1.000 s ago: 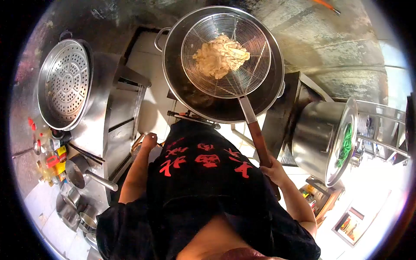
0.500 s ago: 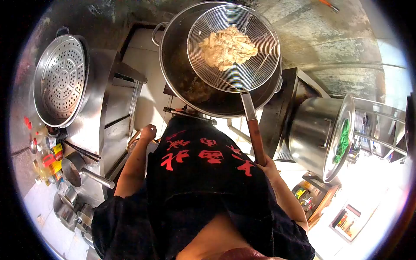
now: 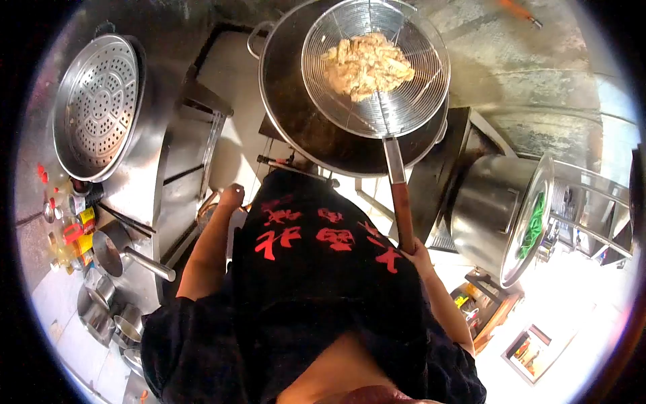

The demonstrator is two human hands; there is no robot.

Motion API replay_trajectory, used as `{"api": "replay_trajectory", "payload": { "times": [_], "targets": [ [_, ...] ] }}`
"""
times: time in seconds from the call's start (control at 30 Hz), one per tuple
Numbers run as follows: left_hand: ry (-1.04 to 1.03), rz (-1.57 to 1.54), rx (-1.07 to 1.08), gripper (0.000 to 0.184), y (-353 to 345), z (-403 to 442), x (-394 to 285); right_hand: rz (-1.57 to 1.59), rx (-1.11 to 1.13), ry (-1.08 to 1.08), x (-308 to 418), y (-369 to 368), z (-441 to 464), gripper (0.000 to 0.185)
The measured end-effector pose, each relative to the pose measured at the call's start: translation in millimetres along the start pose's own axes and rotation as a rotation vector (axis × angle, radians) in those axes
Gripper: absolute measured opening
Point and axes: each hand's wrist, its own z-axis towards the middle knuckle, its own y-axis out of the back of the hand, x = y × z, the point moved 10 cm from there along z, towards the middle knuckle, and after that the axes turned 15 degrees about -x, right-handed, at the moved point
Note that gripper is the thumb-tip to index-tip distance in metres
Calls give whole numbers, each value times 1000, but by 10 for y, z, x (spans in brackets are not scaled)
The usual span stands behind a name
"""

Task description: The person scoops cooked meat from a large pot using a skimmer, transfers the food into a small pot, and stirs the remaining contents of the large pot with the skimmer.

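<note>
A round wire strainer (image 3: 330,101) with pale, lumpy food (image 3: 369,66) in its middle is over a wide dark pot (image 3: 286,101). My right hand (image 3: 418,258) is closed around the strainer's wooden handle (image 3: 402,215). To the left of the black apron with red characters, my left hand (image 3: 233,196) is curled beside a brownish curved object (image 3: 207,203); whether it grips anything is too small to make out.
At the left stand a perforated steamer tray (image 3: 101,104), a saucepan (image 3: 111,252), bottles (image 3: 73,232) and several metal containers. On the right, a large steel pot (image 3: 488,202) bears a tray with green strands (image 3: 533,229). An orange-tipped hose hangs at the top.
The strainer with the food has moved right and toward the top of the view, over the pot's far right part. My right hand keeps its hold on the handle; my left hand has barely moved.
</note>
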Motion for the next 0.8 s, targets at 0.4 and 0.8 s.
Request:
{"api": "replay_trajectory", "payload": {
  "times": [0.4,0.8],
  "targets": [
    [86,-74,52,27,-370,-143,470,-249,98,-175,497,820,536,26],
    [427,-325,49,28,-700,-794,613,-789,188,-206,1748,1294,1608,20]
  ]
}}
